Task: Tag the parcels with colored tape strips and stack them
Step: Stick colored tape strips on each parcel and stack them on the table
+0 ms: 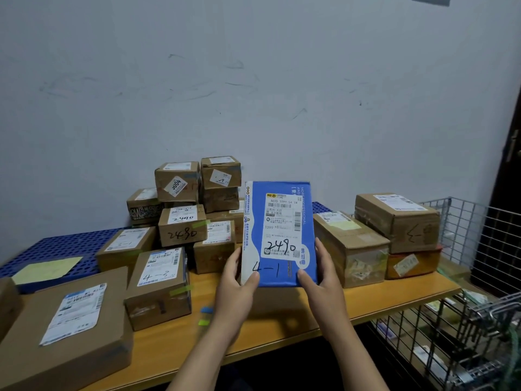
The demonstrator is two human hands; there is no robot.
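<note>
Parcel (279,235) in left hand (236,280), right hand (321,277)

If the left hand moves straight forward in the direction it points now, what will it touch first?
Probably the low brown box just beyond the left hand, which grips the blue parcel by its lower left edge. Depth is unclear from one view, so the box may stand farther back.

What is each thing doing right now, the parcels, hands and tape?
blue parcel, held upright, no tape strip showing.
left hand, gripping the parcel's left edge.
right hand, gripping its right edge.
4-3 box, on the table, green strip stuck on.
2490 box, in the pile, green strip stuck on.
loose tape strips, lying on the table.
</note>
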